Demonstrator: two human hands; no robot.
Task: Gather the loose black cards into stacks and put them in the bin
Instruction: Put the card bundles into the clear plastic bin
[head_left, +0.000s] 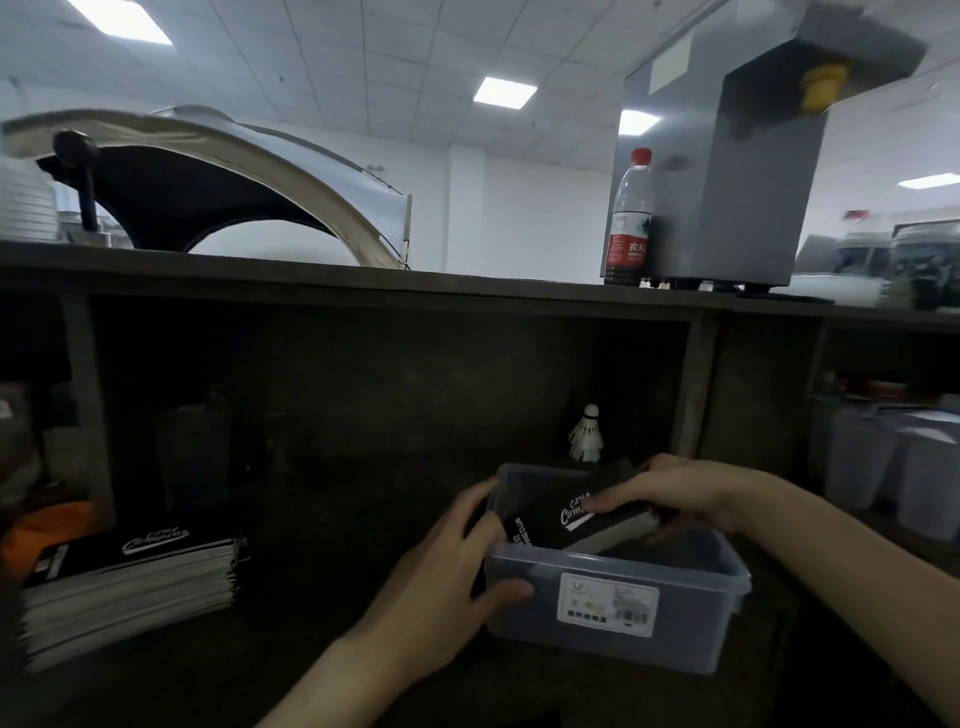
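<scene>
1. Your right hand (691, 499) grips a stack of black cards (592, 519) from above, fingers curled over its long edge. The stack is tilted, with its lower end inside the bin (701, 623) and its upper end up near the far rim. If you let go at this angle, the cards will likely fan out and slide apart, so the bin ends up holding loose cards rather than a stack.
2. The raised end looks close to the far rim. It could catch there and tip cards out behind the bin, into the dark back of the shelf (322, 519).
3. A dark printed face shows under the stack, but you cannot tell whether it is another card. If it is, a crooked landing on it would leave a leaning heap.
4. Your left hand (447, 587) holds the bin's near-left corner, thumb on the front wall and fingers round the side. The plastic looks light, so if that hold slackens, a push from the stack could twist or slide the bin.
5. The shuttlecock (586, 434) stands just behind the bin, and a shove backward could knock it over.
6. A pile of black cards (130, 582) lies on the shelf well to the left, its edges uneven. Take too thick a bundle from it and the cards may spill.
</scene>
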